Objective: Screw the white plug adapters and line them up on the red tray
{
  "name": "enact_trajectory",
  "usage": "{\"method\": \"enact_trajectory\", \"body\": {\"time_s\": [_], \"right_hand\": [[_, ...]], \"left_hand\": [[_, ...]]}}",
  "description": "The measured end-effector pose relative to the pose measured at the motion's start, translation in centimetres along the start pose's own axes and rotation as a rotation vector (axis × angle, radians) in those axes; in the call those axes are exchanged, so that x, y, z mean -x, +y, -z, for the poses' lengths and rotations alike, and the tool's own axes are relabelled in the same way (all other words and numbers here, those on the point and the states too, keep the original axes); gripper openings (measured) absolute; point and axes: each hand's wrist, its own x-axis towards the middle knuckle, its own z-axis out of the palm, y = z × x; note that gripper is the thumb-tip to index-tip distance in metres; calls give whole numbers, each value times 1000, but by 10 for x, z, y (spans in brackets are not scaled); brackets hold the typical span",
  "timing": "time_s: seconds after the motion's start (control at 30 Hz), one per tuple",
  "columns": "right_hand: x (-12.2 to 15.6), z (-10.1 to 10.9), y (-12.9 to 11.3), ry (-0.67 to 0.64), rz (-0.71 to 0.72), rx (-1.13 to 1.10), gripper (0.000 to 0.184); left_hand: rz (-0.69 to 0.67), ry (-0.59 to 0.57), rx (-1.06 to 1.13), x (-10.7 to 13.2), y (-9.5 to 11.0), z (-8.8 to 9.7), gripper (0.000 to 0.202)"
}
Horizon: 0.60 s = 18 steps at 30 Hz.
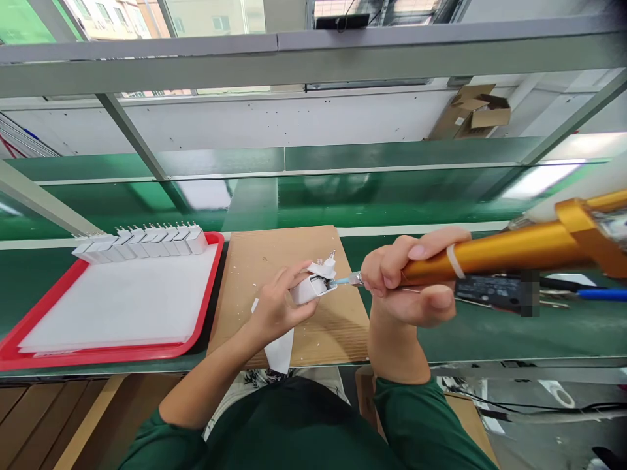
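Observation:
My left hand (279, 300) is closed around a small white plug casing (305, 291), holding it above the cardboard. The casing's end is uncovered, with small parts showing inside, and a white piece with metal pins (327, 265) leans out at its top. Wrapped around the barrel of a long gold glue gun (494, 253) is my right hand (409, 277). The gun's thin light-blue nozzle (343, 281) reaches to the casing's uncovered end. Whether glue is coming out cannot be made out.
A red tray (211, 287) lined with white sheet stands left, with several white plug casings (161, 240) in a row along its back. Cardboard (274, 251) with white crumbs lies in the middle. A black tool (490, 290) and blue-handled tool (600, 295) lie right. Metal bars cross behind.

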Motion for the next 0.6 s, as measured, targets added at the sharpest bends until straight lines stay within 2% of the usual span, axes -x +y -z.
{"method": "enact_trajectory", "body": {"time_s": [0.6], "right_hand": [[2, -3, -3, 11, -20, 16, 23]], "left_hand": [[-31, -8, -4, 0, -3, 1, 65]]}}
